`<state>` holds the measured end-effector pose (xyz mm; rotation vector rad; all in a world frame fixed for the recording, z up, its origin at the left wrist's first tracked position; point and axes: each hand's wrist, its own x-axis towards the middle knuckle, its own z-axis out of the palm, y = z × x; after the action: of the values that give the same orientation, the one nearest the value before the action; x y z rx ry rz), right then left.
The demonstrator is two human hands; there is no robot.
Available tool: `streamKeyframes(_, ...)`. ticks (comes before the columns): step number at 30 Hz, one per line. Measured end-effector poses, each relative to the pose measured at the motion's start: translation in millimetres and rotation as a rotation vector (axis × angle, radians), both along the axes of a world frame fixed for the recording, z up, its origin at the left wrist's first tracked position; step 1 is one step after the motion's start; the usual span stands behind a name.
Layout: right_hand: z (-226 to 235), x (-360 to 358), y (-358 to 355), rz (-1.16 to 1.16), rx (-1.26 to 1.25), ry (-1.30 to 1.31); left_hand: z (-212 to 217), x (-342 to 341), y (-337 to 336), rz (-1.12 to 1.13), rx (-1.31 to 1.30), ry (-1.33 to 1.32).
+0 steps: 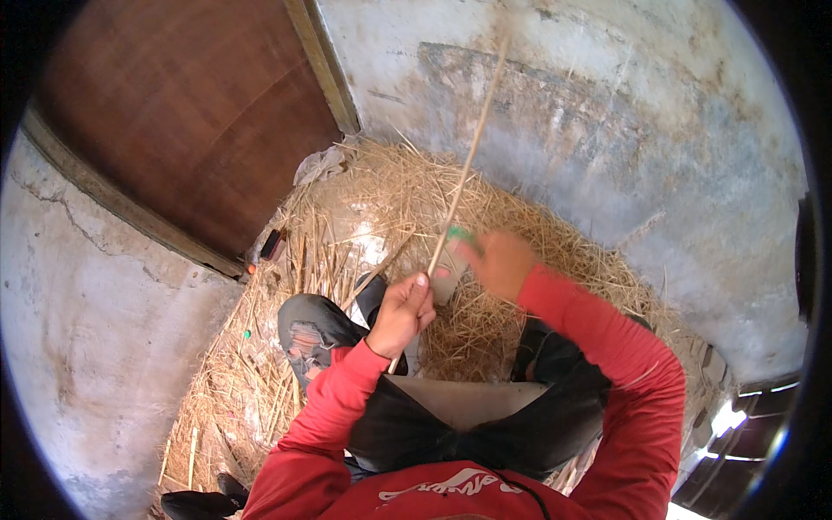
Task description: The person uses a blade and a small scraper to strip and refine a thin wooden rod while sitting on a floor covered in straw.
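My left hand (403, 314) is closed round a long, thin, pale wooden stick (468, 165), which looks like a split of bamboo or cane. The stick slants up and away toward the far wall, and its lower end passes below my hand over my lap. Close beside the stick, my right hand (501, 264) is blurred by motion, its fingers bent around a small green thing (459, 233). I cannot make out what kind of thing that is, nor whether it touches the stick.
Straw-like shavings (555, 234) cover the floor around my legs. A brown door panel (191, 104) stands at the far left, with a crumpled pale cloth (320, 165) by its frame. Stained walls (659, 130) close in on both sides. A dark object (273, 244) lies near the door's base.
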<state>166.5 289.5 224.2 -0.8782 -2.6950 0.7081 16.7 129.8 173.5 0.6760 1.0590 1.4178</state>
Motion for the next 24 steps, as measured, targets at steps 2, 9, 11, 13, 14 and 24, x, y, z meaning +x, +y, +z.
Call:
streamKeyframes(2,7.9,8.3,37.3,-0.105,-0.054,0.031,-1.9,7.0,-7.7,-0.072,-0.002,0.021)
streamKeyframes(9,-6.4,12.9,-30.1,0.159,-0.072,-0.016,-8.7,4.8,0.2,0.009,0.069,0.033)
streamKeyframes(11,-23.4,11.1,-5.5,-0.032,-0.033,0.049,-7.5,0.2,-7.4,-0.027,0.074,0.151)
streamKeyframes(13,-6.1,12.0,41.7,-0.212,-0.183,0.052,-11.1,4.0,-20.7,-0.067,0.046,0.167)
streamKeyframes(14,-6.1,23.2,66.2,-0.237,-0.155,0.069,-13.4,7.5,-24.3,-0.099,0.038,0.171)
streamKeyframes(24,-22.0,15.6,-34.7,0.173,-0.103,-0.017,-9.2,-1.8,-12.7,-0.066,-0.020,-0.017)
